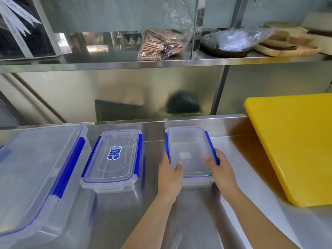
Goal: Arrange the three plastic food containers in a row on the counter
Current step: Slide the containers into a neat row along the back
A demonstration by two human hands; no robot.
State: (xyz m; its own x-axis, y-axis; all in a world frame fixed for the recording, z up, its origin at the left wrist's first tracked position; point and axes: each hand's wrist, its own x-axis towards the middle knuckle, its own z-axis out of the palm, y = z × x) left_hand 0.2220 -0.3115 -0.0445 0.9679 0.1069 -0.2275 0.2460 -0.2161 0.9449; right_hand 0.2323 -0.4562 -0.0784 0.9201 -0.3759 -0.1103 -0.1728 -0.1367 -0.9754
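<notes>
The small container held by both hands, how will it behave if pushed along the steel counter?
The small container looks empty through its clear lid, so it is probably light. On the smooth steel counter it would likely slide easily. Low and flat, it seems unlikely to tip. The left hand and right hand grip its sides.

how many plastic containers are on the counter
3: a large container at the left, partly out of frame; a labelled container in the middle; a third container on the right, held by the left hand and right hand.

Steel counter point(179, 221), steel shelf point(107, 64) above, reflective backsplash point(125, 90).
</notes>
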